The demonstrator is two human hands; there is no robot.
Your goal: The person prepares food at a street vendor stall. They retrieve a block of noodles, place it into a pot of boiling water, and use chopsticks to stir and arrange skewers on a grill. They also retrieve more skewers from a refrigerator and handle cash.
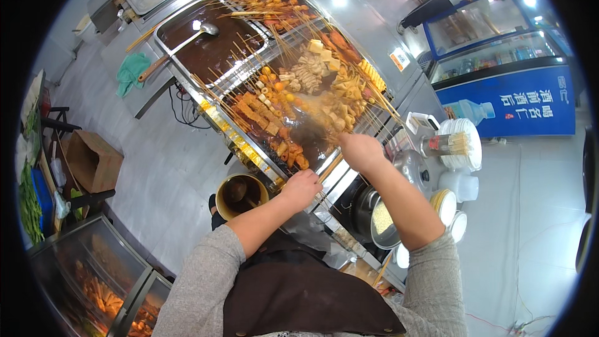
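A steel pan of dark broth holds bamboo skewers of tofu slabs, folded tofu sheets, fish balls and other pieces. My right hand is closed around bamboo skewers over the pan's near right side; the food by its fingertips is blurred. My left hand lies at the near edge, its fingers curled over skewer sticks that jut out toward me. Whether it grips them is hidden.
Beyond lies a pan of brown sauce with a wooden-handled ladle. A bucket with a ladle stands below left. Right of my arm are a pot, glass lid and skewer canister. A person is near the display freezer.
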